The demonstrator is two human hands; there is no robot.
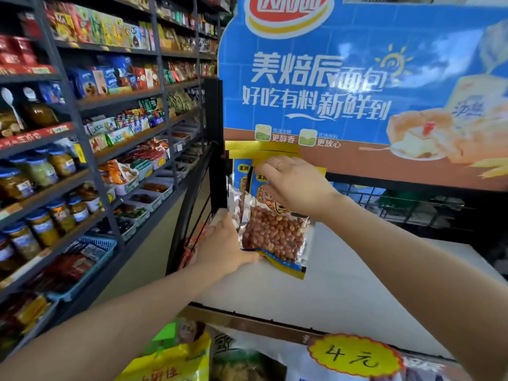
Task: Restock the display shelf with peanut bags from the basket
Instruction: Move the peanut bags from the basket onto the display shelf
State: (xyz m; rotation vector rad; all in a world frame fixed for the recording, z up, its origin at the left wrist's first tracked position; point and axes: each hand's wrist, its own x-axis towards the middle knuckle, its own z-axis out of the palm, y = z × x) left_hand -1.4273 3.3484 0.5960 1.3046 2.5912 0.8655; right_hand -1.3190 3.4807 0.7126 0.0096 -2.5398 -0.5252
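A clear-fronted peanut bag (275,237) with a blue and yellow top stands tilted on the white display shelf (357,284), at its back left corner. My left hand (222,246) holds the bag's lower left edge. My right hand (297,185) grips its top from above. Behind it, two more peanut bags (242,166) stand upright against the back board. The basket is not in view.
A blue bread advertising board (357,78) rises behind the shelf. A black wire rack (412,204) lies at the right behind it. Long snack and jar shelves (96,133) line the left aisle. A yellow price tag (354,356) and packaged goods (176,361) sit on the level below.
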